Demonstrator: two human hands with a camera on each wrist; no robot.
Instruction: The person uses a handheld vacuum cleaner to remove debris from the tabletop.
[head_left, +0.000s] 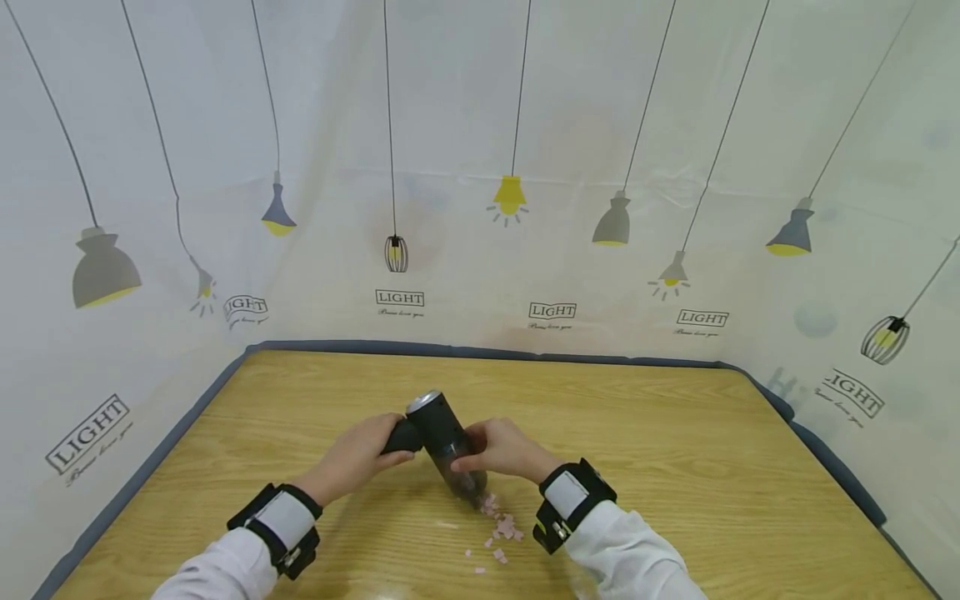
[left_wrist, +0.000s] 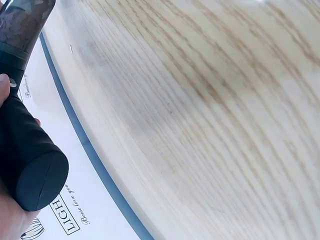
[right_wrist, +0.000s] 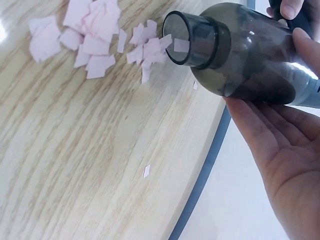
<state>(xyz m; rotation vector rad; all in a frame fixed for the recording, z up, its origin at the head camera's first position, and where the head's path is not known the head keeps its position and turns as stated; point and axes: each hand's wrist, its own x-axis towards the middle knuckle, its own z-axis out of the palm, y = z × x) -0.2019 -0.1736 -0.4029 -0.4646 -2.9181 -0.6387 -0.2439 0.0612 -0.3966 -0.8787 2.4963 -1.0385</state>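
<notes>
A small black handheld vacuum cleaner (head_left: pixel 441 423) is tilted down toward the table, its silver-topped end uppermost. My left hand (head_left: pixel 366 457) grips its black handle (left_wrist: pixel 37 155). On the smoky see-through dust cup (right_wrist: pixel 262 60), my right hand (head_left: pixel 504 450) holds on with thumb and fingers at either side. The round open mouth (right_wrist: pixel 179 42) of the cup points at pink paper scraps (right_wrist: pixel 97 30) on the wooden surface. A few scraps lie right at that mouth, one showing inside its rim. More pink bits are visible within the cup in the left wrist view.
The wooden table (head_left: pixel 315 400) has a dark blue-grey border (head_left: pixel 465 352). Behind and beside it hangs a white cloth (head_left: pixel 450 100) printed with lamps and "LIGHT" labels. A stray paper scrap (right_wrist: pixel 146 171) lies apart from the pile. Black straps with small devices circle both wrists.
</notes>
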